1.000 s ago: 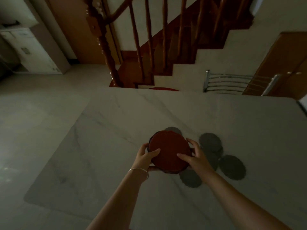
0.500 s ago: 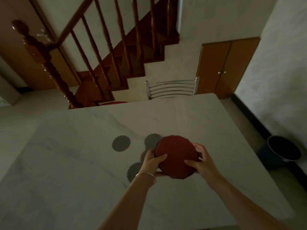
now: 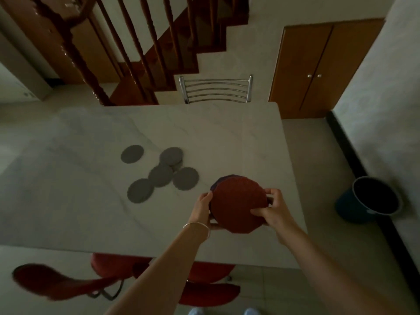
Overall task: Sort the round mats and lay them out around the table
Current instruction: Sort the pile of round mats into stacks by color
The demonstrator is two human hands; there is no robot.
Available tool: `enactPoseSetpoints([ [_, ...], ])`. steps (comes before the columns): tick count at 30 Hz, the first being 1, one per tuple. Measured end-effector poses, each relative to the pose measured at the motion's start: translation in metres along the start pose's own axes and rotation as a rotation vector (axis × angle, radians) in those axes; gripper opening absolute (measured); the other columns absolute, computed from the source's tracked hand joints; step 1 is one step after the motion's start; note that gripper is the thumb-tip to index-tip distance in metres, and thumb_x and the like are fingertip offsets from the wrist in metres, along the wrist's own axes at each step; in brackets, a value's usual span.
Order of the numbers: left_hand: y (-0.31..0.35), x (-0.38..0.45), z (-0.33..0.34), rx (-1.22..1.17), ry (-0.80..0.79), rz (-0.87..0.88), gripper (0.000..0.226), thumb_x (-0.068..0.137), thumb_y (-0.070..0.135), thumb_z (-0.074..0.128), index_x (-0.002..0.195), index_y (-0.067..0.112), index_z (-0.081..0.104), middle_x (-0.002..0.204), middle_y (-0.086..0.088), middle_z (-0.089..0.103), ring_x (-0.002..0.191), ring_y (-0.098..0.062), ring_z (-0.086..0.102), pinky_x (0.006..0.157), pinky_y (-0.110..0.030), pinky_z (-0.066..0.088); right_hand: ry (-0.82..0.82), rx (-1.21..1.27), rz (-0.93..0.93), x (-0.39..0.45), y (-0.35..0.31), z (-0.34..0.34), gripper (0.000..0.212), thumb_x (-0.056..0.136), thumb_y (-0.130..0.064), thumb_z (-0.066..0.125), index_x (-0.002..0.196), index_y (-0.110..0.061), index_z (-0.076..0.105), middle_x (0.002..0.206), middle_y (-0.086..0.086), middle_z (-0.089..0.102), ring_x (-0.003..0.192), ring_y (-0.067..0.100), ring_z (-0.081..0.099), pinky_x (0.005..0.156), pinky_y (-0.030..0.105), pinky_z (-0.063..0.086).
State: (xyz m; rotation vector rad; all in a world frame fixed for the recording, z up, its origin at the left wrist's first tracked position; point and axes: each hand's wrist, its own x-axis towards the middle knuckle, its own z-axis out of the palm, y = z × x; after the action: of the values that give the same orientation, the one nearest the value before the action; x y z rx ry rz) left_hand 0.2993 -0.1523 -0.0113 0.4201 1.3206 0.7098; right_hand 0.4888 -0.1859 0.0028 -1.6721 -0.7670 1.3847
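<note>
Two hands are holding the stack of red mats [image 3: 238,206] above the right part of the marble table [image 3: 227,137], and I am watching how they share the load. My left hand [image 3: 203,209] is cupping the stack from its left edge and underside, fingers curled beneath; my right hand [image 3: 273,211] is pinching the top mat between thumb and fingers at the right rim. A purplish edge is peeking out behind the red one, so I am judging there are several mats of more than one colour in the pile — how many, I cannot tell.

The small grey mats [image 3: 162,172] are lying in a loose cluster on the table to the left, some overlapping, one sitting apart from the rest.

To do this step well, I am thinking the right hand should be peeling off only the top mat while the left keeps the rest level, so nothing slides out. The first place looks to be near the table's right edge, by the metal chair [image 3: 216,89] side — I would be setting it flat and clear of the rim, since the bucket [image 3: 372,200] is standing on the floor just below.
</note>
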Motion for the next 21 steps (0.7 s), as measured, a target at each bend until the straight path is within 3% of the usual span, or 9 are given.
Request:
enactPoseSetpoints([
  [3, -0.012, -0.002, 0.008, -0.006, 0.002, -0.019, 0.018, 0.094, 0.039, 0.047, 0.105, 0.027, 0.055, 0.11, -0.005, 0.056, 0.094, -0.031, 0.058, 0.061, -0.049, 0.056, 0.006, -0.017, 0.05, 0.0, 0.007, -0.013, 0.049, 0.073, 0.004, 0.07, 0.107, -0.02, 0.042, 0.104, -0.001, 0.053, 0.083, 0.015, 0.059, 0.056, 0.03, 0.05],
  [6, -0.016, -0.001, 0.015, 0.01, 0.008, -0.035, 0.014, 0.092, 0.039, 0.052, 0.101, 0.028, 0.056, 0.107, -0.003, 0.056, 0.092, -0.031, 0.059, 0.062, -0.05, 0.056, 0.041, -0.01, 0.076, 0.005, 0.017, -0.022, 0.034, 0.079, -0.003, 0.067, 0.098, -0.021, 0.045, 0.101, 0.001, 0.057, 0.083, 0.018, 0.061, 0.058, 0.031, 0.05],
  [10, -0.015, 0.007, 0.019, 0.005, -0.015, -0.036, 0.029, 0.089, 0.036, 0.06, 0.114, 0.023, 0.053, 0.107, 0.0, 0.056, 0.093, -0.028, 0.059, 0.059, -0.049, 0.058, 0.1, 0.03, 0.08, 0.014, 0.024, -0.027, 0.023, 0.086, -0.009, 0.061, 0.094, -0.024, 0.045, 0.096, 0.002, 0.058, 0.082, 0.018, 0.061, 0.06, 0.031, 0.05],
  [13, -0.014, 0.016, 0.02, -0.013, -0.019, -0.054, 0.029, 0.087, 0.035, 0.063, 0.112, 0.023, 0.055, 0.111, -0.001, 0.057, 0.095, -0.029, 0.059, 0.058, -0.046, 0.058, 0.125, 0.039, 0.07, 0.023, 0.024, -0.028, 0.02, 0.088, -0.01, 0.06, 0.093, -0.021, 0.045, 0.092, 0.003, 0.059, 0.078, 0.018, 0.06, 0.057, 0.03, 0.046],
  [17, -0.01, 0.033, 0.02, -0.029, -0.055, -0.063, 0.018, 0.085, 0.032, 0.065, 0.1, 0.024, 0.061, 0.108, -0.001, 0.062, 0.094, -0.027, 0.062, 0.054, -0.041, 0.058, 0.13, 0.052, 0.058, 0.038, 0.018, -0.031, 0.018, 0.087, -0.008, 0.061, 0.09, -0.02, 0.047, 0.092, 0.008, 0.06, 0.079, 0.024, 0.06, 0.069, 0.039, 0.049],
  [21, -0.004, 0.048, 0.02, -0.033, -0.087, -0.023, 0.026, 0.085, 0.029, 0.066, 0.11, 0.027, 0.061, 0.108, 0.001, 0.066, 0.094, -0.029, 0.066, 0.059, -0.044, 0.058, 0.15, -0.086, 0.02, 0.06, 0.007, -0.035, 0.019, 0.085, -0.012, 0.063, 0.091, -0.018, 0.047, 0.095, 0.011, 0.061, 0.08, 0.026, 0.058, 0.068, 0.038, 0.046],
])
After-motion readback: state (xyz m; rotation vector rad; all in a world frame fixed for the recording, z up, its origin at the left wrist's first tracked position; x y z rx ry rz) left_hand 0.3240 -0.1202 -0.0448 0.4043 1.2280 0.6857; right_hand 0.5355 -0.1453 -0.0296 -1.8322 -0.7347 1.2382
